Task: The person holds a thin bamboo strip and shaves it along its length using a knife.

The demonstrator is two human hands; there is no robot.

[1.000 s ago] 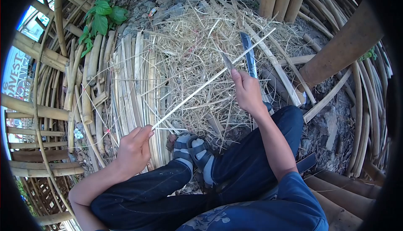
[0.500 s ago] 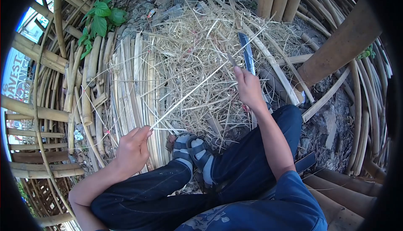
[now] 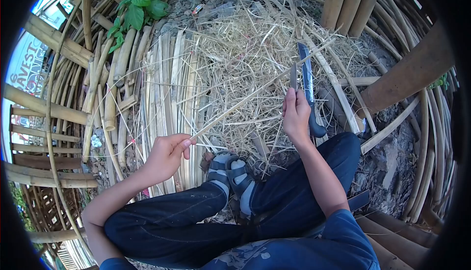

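My left hand [image 3: 167, 157] pinches the near end of a thin bamboo strip [image 3: 240, 104] between thumb and fingers. The strip slants up to the right, over the pile of shavings, and crosses in front of my right hand's blade. In my right hand [image 3: 297, 115] is a small knife [image 3: 293, 77], blade pointing up and away, its handle hidden in the closed fingers. Just right of that hand lies a machete [image 3: 307, 71] with a dark handle. Under the strip spreads a heap of curly bamboo shavings [image 3: 250, 56].
Split bamboo slats [image 3: 169, 93] lie side by side left of the heap. A thick bamboo post [image 3: 407, 71] leans at the right, and upright poles [image 3: 351, 5] stand at the back. My sandalled feet [image 3: 230, 172] are at the heap's near edge. A bamboo fence [image 3: 44, 105] borders the left.
The view has shifted, so the scene sits further right and lower. The knife blade now points more upright. More of the machete's handle shows beside my right hand.
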